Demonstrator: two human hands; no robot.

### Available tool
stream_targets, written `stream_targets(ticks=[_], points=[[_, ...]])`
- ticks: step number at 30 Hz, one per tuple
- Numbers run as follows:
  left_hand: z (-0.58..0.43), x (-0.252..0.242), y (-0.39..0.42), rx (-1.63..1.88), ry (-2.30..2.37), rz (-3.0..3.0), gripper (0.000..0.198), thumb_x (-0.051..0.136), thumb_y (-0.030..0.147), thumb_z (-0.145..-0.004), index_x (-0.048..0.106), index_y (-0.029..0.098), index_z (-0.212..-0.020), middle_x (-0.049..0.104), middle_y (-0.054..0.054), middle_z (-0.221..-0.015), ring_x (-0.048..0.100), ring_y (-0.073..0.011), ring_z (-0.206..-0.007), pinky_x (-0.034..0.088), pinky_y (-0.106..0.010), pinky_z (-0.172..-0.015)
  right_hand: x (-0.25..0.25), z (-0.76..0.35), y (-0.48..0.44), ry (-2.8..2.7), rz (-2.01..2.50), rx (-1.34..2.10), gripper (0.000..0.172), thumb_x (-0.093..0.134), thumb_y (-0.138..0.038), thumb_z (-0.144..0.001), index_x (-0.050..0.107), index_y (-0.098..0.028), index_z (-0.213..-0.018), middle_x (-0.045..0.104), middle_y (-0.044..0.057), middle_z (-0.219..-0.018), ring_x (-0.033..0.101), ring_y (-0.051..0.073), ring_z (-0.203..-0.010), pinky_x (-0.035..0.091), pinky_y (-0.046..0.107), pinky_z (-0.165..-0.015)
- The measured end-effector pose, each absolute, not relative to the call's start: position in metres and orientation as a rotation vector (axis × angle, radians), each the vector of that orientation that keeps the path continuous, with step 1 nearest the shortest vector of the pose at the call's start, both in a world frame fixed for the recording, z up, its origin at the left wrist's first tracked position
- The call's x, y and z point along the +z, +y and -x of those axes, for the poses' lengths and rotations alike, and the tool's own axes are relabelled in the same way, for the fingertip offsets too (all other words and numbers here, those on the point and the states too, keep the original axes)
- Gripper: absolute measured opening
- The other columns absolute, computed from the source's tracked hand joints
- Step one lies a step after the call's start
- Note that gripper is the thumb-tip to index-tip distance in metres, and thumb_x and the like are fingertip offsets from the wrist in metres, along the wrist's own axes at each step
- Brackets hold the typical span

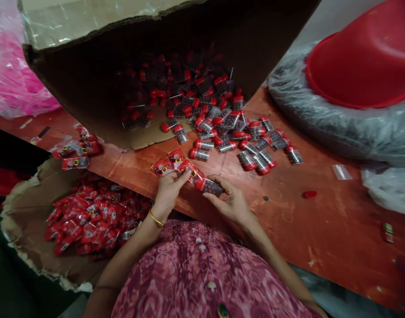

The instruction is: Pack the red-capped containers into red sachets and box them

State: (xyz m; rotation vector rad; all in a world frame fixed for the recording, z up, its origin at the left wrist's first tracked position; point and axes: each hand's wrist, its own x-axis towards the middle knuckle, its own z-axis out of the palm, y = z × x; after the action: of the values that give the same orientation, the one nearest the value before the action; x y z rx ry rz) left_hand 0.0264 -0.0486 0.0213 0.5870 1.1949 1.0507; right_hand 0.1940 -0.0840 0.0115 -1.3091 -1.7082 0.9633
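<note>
My left hand (169, 187) is closed on a small red printed packet (193, 172) at the table's near edge. My right hand (231, 201) grips a little clear bottle with a red cap (209, 185), filled with dark beads, its capped end at the packet's mouth. Two more red packets (167, 162) lie on the table just beyond my left hand. Several loose red-capped bottles (255, 145) lie scattered further back.
A tipped cardboard box (89, 88) at the back spills bottles onto the reddish wooden table (322, 221). A torn carton (26, 238) of filled red packets sits low on my left. A red plastic basin (364, 66) rests on a plastic-wrapped bundle at the right. Pink plastic lies far left.
</note>
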Motion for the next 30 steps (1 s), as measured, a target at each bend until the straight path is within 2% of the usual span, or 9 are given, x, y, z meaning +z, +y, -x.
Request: stream_targets(ticks=[6,11,14,17,19,21,24,27,30], points=[[-0.033,0.006,-0.051,1.156,1.175,-0.705,0.033,0.079,0.039,-0.056,0.067,0.016,-0.076,0.068,0.0,-0.074,0.059,-0.0121,-0.067,0.046,-0.024,-0.07,-0.003,-0.182,-0.087,-1.558,1.322,1.006,0.032,0.065,-0.03,-0.076,0.06,-0.023,-0.107,0.066,0.005,-0.101,0.062,0.02,-0.09,0.05,0.036,-0.084],[-0.045,0.004,-0.056,1.106,1.178,-0.612,0.034,0.079,0.042,-0.054,0.065,0.013,-0.066,0.064,0.0,-0.062,0.056,-0.011,-0.059,0.045,-0.024,-0.064,-0.012,-0.166,-0.083,-1.284,1.321,1.015,0.03,0.066,-0.03,-0.074,0.059,-0.021,-0.102,0.065,0.004,-0.093,0.061,0.018,-0.084,0.05,0.032,-0.079],[-0.049,0.009,-0.056,1.142,1.137,-0.542,0.035,0.079,0.042,-0.054,0.065,0.014,-0.067,0.064,0.0,-0.063,0.056,-0.0103,-0.059,0.044,-0.023,-0.062,-0.009,-0.161,-0.08,-1.227,1.278,1.027,0.034,0.069,-0.031,-0.072,0.058,-0.021,-0.102,0.064,0.004,-0.095,0.061,0.019,-0.087,0.05,0.032,-0.08],[-0.047,0.011,-0.053,1.169,1.105,-0.513,0.032,0.077,0.042,-0.058,0.064,0.015,-0.065,0.062,0.001,-0.061,0.054,-0.0091,-0.057,0.041,-0.021,-0.057,-0.005,-0.164,-0.08,-1.154,1.211,1.143,0.039,0.068,-0.037,-0.072,0.055,-0.022,-0.106,0.063,0.003,-0.091,0.061,0.015,-0.072,0.051,0.029,-0.068],[-0.045,0.011,-0.05,1.201,1.088,-0.526,0.03,0.077,0.041,-0.059,0.064,0.015,-0.064,0.063,0.001,-0.061,0.054,-0.0085,-0.056,0.041,-0.021,-0.057,-0.003,-0.168,-0.08,-1.114,1.21,1.22,0.031,0.062,-0.041,-0.077,0.055,-0.021,-0.101,0.061,0.0,-0.077,0.055,0.011,-0.055,0.047,0.025,-0.055],[-0.044,0.01,-0.048,1.202,1.063,-0.559,0.029,0.077,0.04,-0.059,0.066,0.015,-0.066,0.064,0.001,-0.063,0.054,-0.0088,-0.058,0.043,-0.021,-0.06,-0.002,-0.17,-0.081,-1.085,1.225,1.255,0.025,0.059,-0.042,-0.079,0.056,-0.02,-0.092,0.056,-0.003,-0.064,0.05,0.009,-0.047,0.042,0.023,-0.048],[-0.043,0.011,-0.047,1.173,1.03,-0.654,0.028,0.076,0.039,-0.06,0.068,0.015,-0.071,0.067,-0.001,-0.068,0.057,-0.0109,-0.062,0.045,-0.023,-0.064,-0.004,-0.165,-0.082,-0.984,1.192,1.317,0.025,0.063,-0.043,-0.076,0.056,-0.02,-0.084,0.05,-0.006,-0.055,0.045,0.008,-0.043,0.041,0.022,-0.045],[-0.042,0.013,-0.05,1.146,1.06,-0.838,0.024,0.071,0.039,-0.067,0.069,0.016,-0.074,0.068,-0.001,-0.069,0.059,-0.0127,-0.064,0.046,-0.024,-0.065,-0.008,-0.157,-0.084,-0.827,1.109,1.429,0.026,0.065,-0.043,-0.073,0.055,-0.021,-0.082,0.046,-0.008,-0.053,0.036,0.006,-0.038,0.043,0.024,-0.045],[-0.042,0.012,-0.056,1.107,1.112,-0.959,0.025,0.064,0.04,-0.074,0.068,0.015,-0.072,0.068,-0.002,-0.069,0.06,-0.0137,-0.064,0.046,-0.024,-0.065,-0.011,-0.155,-0.088,-0.817,1.159,1.332,0.023,0.064,-0.04,-0.075,0.056,-0.021,-0.087,0.049,-0.007,-0.056,0.037,0.006,-0.04,0.04,0.022,-0.043]])
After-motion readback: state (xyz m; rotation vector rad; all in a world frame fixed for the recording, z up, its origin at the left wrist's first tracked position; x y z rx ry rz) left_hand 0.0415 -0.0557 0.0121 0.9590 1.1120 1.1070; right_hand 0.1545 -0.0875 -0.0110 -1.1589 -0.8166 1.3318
